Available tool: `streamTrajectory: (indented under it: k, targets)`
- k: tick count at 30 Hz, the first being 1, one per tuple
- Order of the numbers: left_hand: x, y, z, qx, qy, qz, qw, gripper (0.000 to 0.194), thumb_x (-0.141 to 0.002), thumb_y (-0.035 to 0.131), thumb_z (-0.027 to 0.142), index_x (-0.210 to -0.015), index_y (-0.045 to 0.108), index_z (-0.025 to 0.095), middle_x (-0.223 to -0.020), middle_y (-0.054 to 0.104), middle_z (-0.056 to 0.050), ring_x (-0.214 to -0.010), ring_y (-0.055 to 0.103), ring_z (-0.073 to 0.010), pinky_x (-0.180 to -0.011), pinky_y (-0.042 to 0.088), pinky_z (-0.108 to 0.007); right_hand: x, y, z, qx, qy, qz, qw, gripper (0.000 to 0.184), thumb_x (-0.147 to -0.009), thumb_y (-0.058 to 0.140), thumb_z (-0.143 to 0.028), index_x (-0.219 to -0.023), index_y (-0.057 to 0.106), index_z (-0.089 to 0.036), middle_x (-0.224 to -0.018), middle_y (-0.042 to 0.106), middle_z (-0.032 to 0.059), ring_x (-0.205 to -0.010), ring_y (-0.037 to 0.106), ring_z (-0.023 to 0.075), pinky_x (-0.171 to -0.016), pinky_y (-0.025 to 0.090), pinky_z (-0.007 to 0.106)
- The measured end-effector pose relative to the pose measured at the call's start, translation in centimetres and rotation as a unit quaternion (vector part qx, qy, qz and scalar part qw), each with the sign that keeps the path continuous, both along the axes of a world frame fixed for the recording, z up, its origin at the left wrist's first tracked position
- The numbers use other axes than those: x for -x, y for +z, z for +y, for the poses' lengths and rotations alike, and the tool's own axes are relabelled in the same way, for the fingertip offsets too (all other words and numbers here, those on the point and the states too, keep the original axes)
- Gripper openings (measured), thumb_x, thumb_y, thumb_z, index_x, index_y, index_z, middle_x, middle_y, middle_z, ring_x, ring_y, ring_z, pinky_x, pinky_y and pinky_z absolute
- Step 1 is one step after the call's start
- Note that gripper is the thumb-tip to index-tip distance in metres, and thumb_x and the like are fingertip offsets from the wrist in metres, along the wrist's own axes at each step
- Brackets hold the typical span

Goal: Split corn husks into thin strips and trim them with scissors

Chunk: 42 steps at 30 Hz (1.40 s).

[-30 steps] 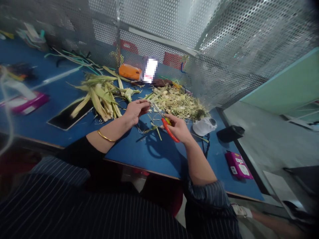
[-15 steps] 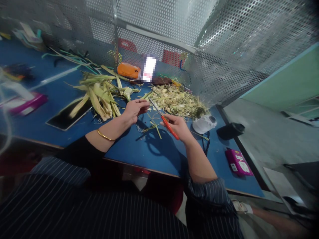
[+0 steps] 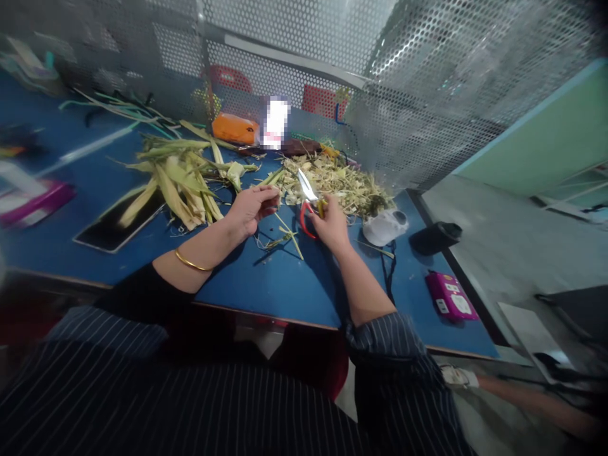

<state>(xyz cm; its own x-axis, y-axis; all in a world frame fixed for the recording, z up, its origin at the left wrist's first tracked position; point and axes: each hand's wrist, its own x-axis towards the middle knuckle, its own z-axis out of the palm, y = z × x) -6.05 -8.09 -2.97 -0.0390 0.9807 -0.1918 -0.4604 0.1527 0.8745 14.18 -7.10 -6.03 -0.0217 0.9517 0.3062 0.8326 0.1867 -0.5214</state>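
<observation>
Scissors point(image 3: 308, 187), now swung aside, in right hand point(image 3: 332, 225) — left hand point(image 3: 249, 206) seemingly pinching green strip point(image 3: 272, 178)

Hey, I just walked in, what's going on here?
A person sits or stands at a blue table with scissors in the right hand, the blades pointing away over the near edge of a heap of cut plant pieces. The left hand has its thumb and fingers pinched together beside the heap; what is between them is too small to make out. Long, pale-green leaves lie in a pile to the left, partly over a dark, flat slab.
</observation>
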Motion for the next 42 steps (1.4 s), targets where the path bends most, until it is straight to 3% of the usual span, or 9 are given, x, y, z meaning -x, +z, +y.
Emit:
streamTrajectory:
  k: [4,6,9,13,23,29,33,37,42]
  targets:
    - [0.2,0.2,0.1,-0.009,0.005,-0.009,1.0,0.007,-0.071,0.071,0.012,-0.074,0.067,0.017,-0.067,0.062,0.002,-0.06,0.058,-0.0072,-0.051,0.044,-0.018,1.8,0.3,-0.5,-0.038,0.084,-0.138,0.986,0.068,-0.08,0.048,-0.014,-0.146,0.032,-0.014,-0.125,0.058,0.0213,-0.1,0.061,0.0294,-0.082,0.047,0.04]
    - [0.4,0.2,0.2,-0.012,0.007,-0.007,1.0,0.007,-0.071,0.071,0.013,-0.075,0.067,0.017,-0.069,0.063,0.002,-0.06,0.058,-0.0075,-0.052,0.045,-0.018,1.1,1.0,-0.8,-0.058,0.045,-0.199,0.977,0.054,-0.084,0.042,-0.014,-0.139,0.045,-0.014,-0.117,0.062,0.0204,-0.092,0.062,0.0282,-0.076,0.046,0.038]
    - [0.6,0.3,0.3,-0.002,0.017,-0.001,1.0,0.007,-0.071,0.071,0.013,-0.074,0.067,0.018,-0.068,0.063,0.001,-0.06,0.057,-0.0079,-0.053,0.044,-0.019,-2.0,2.1,-0.9,-0.06,-0.073,-0.247,0.965,0.038,-0.087,0.036,-0.015,-0.108,0.068,-0.015,-0.101,0.065,0.0177,-0.082,0.062,0.0256,-0.068,0.045,0.035]
    - [0.7,0.6,0.2,0.001,0.013,-0.006,1.0,0.006,-0.072,0.07,0.013,-0.072,0.066,0.018,-0.067,0.062,0.001,-0.059,0.057,-0.0078,-0.053,0.043,-0.019,-6.7,2.1,-0.1,0.034,-0.145,-0.27,0.951,0.031,-0.083,0.044,-0.014,-0.092,0.074,-0.016,-0.096,0.066,0.0167,-0.085,0.063,0.0249,-0.069,0.044,0.033]
    - [0.9,0.9,-0.1,0.011,0.009,-0.02,1.0,0.008,-0.07,0.071,0.013,-0.072,0.066,0.019,-0.066,0.063,0.001,-0.056,0.056,-0.0063,-0.05,0.043,-0.017,-6.6,0.0,1.1,0.065,-0.129,-0.21,0.967,0.028,-0.088,0.042,-0.022,-0.099,0.067,-0.016,-0.11,0.064,0.0179,-0.09,0.062,0.0262,-0.071,0.042,0.033]
    - [0.9,0.8,0.0,-0.001,-0.001,-0.03,1.0,0.007,-0.071,0.071,0.013,-0.072,0.065,0.018,-0.067,0.063,0.001,-0.056,0.056,-0.0061,-0.048,0.045,-0.016,-7.2,1.2,0.6,-0.04,-0.169,-0.054,0.983,0.024,-0.087,0.041,-0.026,-0.097,0.061,-0.018,-0.087,0.069,0.0092,-0.082,0.059,0.0221,-0.073,0.04,0.031]
    - [0.9,1.2,-0.1,-0.017,-0.012,-0.016,1.0,0.006,-0.072,0.07,0.012,-0.074,0.066,0.017,-0.069,0.064,0.0,-0.059,0.059,-0.0073,-0.05,0.047,-0.017,-6.4,2.2,-1.3,-0.063,-0.168,-0.049,0.983,0.019,-0.087,0.043,-0.029,-0.091,0.06,-0.02,-0.083,0.067,0.007,-0.078,0.056,0.021,-0.07,0.036,0.03]
    - [0.8,2.4,-0.6,-0.062,-0.04,0.024,0.997,0.006,-0.073,0.07,0.012,-0.072,0.065,0.015,-0.069,0.064,-0.001,-0.064,0.062,-0.0099,-0.055,0.048,-0.02,-5.7,2.3,-4.3,-0.037,-0.112,-0.071,0.99,0.015,-0.086,0.047,-0.027,-0.088,0.06,-0.021,-0.08,0.066,0.0057,-0.074,0.055,0.0203,-0.066,0.033,0.029]
    - [-1.1,4.1,-1.9,-0.081,-0.185,0.104,0.974,0.007,-0.072,0.072,0.015,-0.067,0.066,0.013,-0.078,0.068,-0.008,-0.072,0.064,-0.0138,-0.058,0.048,-0.022,-4.8,2.0,-8.1,-0.066,-0.029,-0.104,0.992,0.015,-0.09,0.044,-0.027,-0.088,0.058,-0.021,-0.085,0.066,0.0064,-0.076,0.056,0.0203,-0.067,0.036,0.029]
